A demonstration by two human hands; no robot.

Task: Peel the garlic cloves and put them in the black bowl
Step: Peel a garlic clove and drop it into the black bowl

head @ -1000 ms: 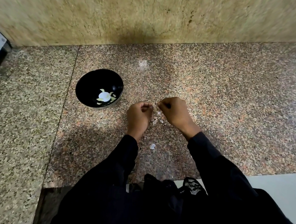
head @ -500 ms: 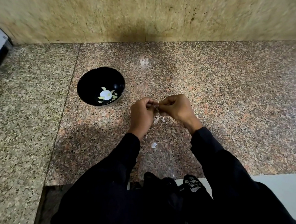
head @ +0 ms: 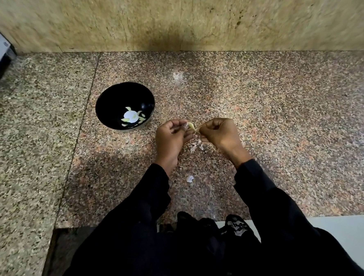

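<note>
— Where is the garlic clove [head: 190,125] at this moment?

— Up in the air between the two hands, just to the right of the black bowl [head: 125,105]. The left hand [head: 171,137] pinches its left end with curled fingers [head: 178,125]; the right hand [head: 220,133] pinches the other end, its fingers clamped on what looks like a strip of skin coming off the clove.

— And the bowl?

— It sits on the speckled granite tabletop [head: 284,122], left of the hands and apart from them. Inside lie pale peeled cloves [head: 131,116], a larger white piece with smaller slivers around it.

— Anything under the hands?

— Scraps of papery peel [head: 196,146] lie on the stone right below the hands, and another white scrap [head: 190,178] lies nearer the person, between the two black sleeves [head: 152,191].

— Behind it all?

— A tan stone wall [head: 184,20] rises at the tabletop's far edge.
</note>
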